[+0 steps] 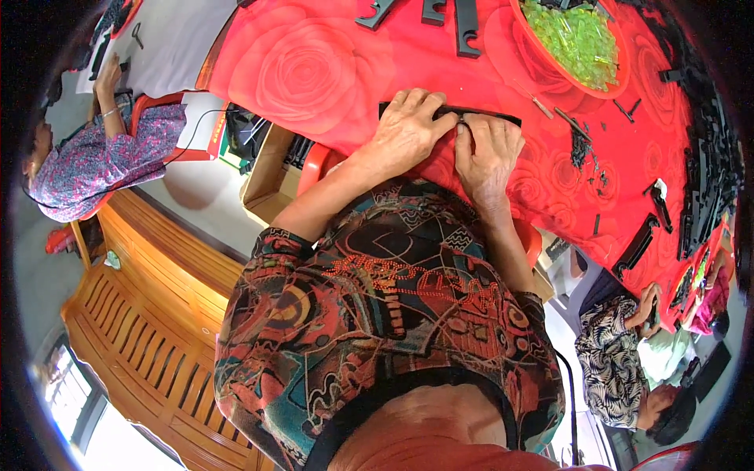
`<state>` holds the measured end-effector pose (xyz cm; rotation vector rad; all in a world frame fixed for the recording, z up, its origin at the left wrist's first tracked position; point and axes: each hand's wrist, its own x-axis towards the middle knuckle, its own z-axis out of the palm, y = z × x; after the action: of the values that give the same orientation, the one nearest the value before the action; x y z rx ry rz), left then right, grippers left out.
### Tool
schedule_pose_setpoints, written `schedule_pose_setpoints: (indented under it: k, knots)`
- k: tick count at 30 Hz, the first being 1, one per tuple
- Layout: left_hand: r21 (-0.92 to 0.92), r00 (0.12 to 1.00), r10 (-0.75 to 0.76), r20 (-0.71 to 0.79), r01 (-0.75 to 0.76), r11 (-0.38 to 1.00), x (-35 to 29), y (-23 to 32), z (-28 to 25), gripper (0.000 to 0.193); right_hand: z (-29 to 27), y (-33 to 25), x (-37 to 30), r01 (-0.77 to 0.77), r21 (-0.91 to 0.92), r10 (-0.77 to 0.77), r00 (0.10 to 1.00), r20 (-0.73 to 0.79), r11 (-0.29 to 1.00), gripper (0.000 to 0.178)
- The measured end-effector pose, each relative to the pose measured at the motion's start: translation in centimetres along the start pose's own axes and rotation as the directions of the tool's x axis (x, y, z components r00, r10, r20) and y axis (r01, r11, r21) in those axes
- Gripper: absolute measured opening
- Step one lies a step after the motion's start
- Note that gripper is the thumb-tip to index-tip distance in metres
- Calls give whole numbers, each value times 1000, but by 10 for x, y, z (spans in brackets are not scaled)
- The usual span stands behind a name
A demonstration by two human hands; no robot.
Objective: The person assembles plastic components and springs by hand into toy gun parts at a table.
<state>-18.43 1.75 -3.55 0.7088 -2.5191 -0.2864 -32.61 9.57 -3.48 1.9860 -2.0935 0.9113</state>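
Left hand (412, 125): fingers bent and nearly closed on the black strip (454, 111), thumb pointing toward the right hand (488, 153).
Right hand: fingers curled close together, holding the strip's right part; the hidden fingertips' exact grip I cannot tell.
Strip's place: near the table's close edge, in front of the person, both ends showing past the hands.
Tablecloth (306, 74): red, printed with roses.
Black parts (466, 31): 3, beyond the hands, at the upper edge of view.
Bowl (589, 93): red, holding green clear pieces (569, 43), beyond and right of the hands.
Black scraps (581, 147): scattered right of the right hand.
Bench (149, 330): wooden, behind on the left.
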Motion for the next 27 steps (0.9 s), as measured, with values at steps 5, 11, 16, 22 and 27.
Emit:
schedule_pose_setpoints:
  k: [5,11,16,22,27]
  knots:
    - [-5,1000,-17,18,18,1000,-1,1,-2,25,-3,0,0,38,42,-34,996,-78,998,22]
    - [-80,996,-48,79,54,995,6,0,-16,26,-3,-3,4,28,18,-28,999,-30,999,21]
    - [-297,975,-205,87,222,929,9,-21,-38,33,4,6,-3,49,72,-45,997,-59,996,22]
    - [-434,891,-181,417,370,821,11,-33,-41,41,9,20,-11,183,176,-155,974,-163,967,24]
    - [-547,645,-82,760,702,456,23,-36,-32,39,8,26,-14,213,267,-157,963,-217,940,24]
